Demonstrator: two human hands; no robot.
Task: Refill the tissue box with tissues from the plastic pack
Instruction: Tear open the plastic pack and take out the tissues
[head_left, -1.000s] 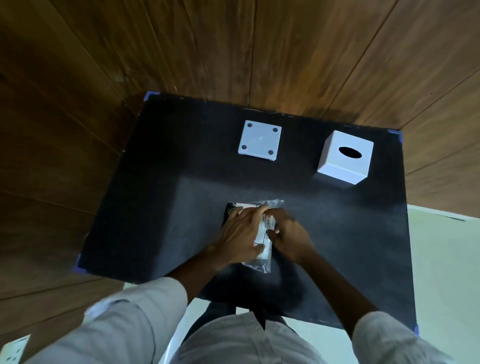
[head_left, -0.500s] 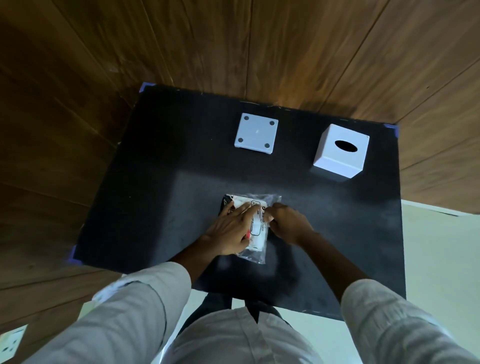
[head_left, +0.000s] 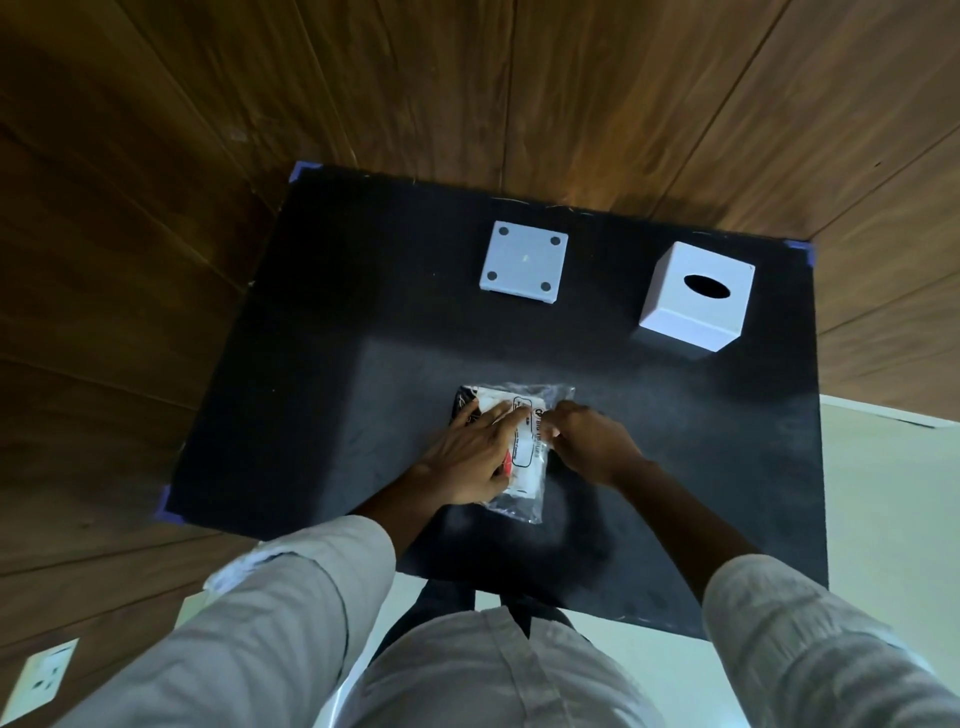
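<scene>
A clear plastic pack of white tissues (head_left: 524, 470) lies on the black mat (head_left: 332, 395) near its front middle. My left hand (head_left: 467, 457) lies flat on the pack's left side, pressing it down. My right hand (head_left: 589, 441) pinches the pack's right upper edge with closed fingertips. The white cube tissue box (head_left: 696, 301) with a dark oval slot stands at the back right. Its white square base plate (head_left: 523, 267), with four round feet facing up, rests at the back middle.
Wooden panel walls (head_left: 467, 93) surround the mat on the left and back. A pale floor (head_left: 883, 519) shows to the right. A wall socket (head_left: 44, 680) sits at the bottom left.
My hands have stayed on the pack; the right fingers shifted slightly along its edge. The camera view has moved a little.
</scene>
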